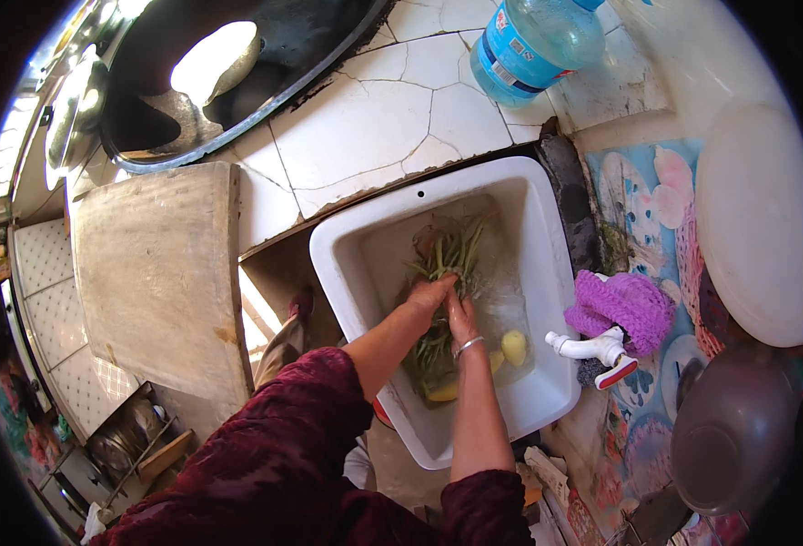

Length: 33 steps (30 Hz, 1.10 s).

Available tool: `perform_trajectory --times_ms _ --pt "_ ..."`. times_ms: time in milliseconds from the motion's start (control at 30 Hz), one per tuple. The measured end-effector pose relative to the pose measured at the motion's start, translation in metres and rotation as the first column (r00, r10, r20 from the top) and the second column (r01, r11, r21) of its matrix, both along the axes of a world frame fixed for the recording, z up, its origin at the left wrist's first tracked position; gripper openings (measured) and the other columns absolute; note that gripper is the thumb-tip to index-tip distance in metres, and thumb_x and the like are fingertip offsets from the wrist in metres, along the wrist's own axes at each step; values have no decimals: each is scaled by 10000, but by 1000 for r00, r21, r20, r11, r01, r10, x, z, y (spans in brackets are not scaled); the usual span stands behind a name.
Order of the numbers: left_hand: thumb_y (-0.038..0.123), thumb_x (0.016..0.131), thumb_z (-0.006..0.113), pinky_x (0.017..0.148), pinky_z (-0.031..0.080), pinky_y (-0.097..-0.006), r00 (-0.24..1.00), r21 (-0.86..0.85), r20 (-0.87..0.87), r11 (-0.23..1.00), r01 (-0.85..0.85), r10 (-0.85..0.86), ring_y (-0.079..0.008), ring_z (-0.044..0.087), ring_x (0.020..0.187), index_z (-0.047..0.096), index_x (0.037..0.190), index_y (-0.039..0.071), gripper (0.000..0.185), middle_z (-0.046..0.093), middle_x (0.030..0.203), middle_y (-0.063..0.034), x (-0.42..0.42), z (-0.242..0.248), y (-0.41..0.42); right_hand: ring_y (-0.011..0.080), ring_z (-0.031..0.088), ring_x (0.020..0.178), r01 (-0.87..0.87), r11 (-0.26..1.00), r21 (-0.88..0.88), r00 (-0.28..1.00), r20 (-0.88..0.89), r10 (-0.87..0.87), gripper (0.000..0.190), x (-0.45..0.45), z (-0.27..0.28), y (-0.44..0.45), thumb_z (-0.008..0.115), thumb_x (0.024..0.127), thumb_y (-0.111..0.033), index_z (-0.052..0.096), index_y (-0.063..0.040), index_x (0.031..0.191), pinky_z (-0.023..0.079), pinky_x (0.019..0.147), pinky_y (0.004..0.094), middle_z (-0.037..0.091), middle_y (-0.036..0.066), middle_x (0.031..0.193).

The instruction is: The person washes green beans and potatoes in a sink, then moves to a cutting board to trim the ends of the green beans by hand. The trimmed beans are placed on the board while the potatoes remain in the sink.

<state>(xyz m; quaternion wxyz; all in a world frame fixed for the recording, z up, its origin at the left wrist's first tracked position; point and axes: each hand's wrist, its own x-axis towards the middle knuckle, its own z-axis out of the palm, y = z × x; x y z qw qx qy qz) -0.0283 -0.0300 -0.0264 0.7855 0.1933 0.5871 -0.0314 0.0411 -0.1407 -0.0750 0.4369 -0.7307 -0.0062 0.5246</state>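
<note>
My left hand (pixel 433 293) and my right hand (pixel 461 317) are together over the middle of a white ceramic sink (pixel 553 382). Between them they grip a bunch of long green beans (pixel 454 251), whose ends fan out towards the sink's far side. My fingertips are partly hidden among the beans. A silver bangle (pixel 468 346) circles my right wrist. Shallow water covers the basin floor, with more beans (pixel 432 351) lying under my forearms. A peeled potato (pixel 513 347) rests to the right of my right wrist, and other yellowish pieces (pixel 442 393) show partly behind that forearm.
A white tap (pixel 589 347) with a purple knitted cloth (pixel 623 310) juts over the sink's right rim. Left stands a wooden board (pixel 159 273). Beyond are cracked tiles (pixel 367 130), a large wok (pixel 292 41) and a blue-labelled bottle (pixel 534 54). A dark pan (pixel 729 430) hangs right.
</note>
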Motion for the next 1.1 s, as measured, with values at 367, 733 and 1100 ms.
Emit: perform_trajectory --times_ms 367,733,1100 --pt "794 839 540 937 493 -497 786 369 -229 696 616 -575 -452 674 1056 729 1106 -37 893 725 1076 -247 35 58 1 349 638 748 219 975 -25 672 729 -132 476 22 62 -27 602 1008 -419 671 40 1114 493 704 463 709 229 912" --pt "663 747 718 1065 427 -479 649 286 -737 784 552 -188 -359 481 1329 565 1354 96 845 529 1411 -193 -12 -9 21 310 523 1271 192 978 -86 789 606 -102 605 39 2 -63 679 966 -342 487 48 1387 416 1073 403 513 267 1396" --pt "587 820 782 1083 435 -443 926 98 270 965 245 -263 -288 511 1301 360 1500 26 977 520 1423 -198 7 86 11 268 514 1264 73 996 58 984 157 -82 768 16 66 -15 426 1015 -656 483 -14 1432 417 1046 380 552 146 1387"
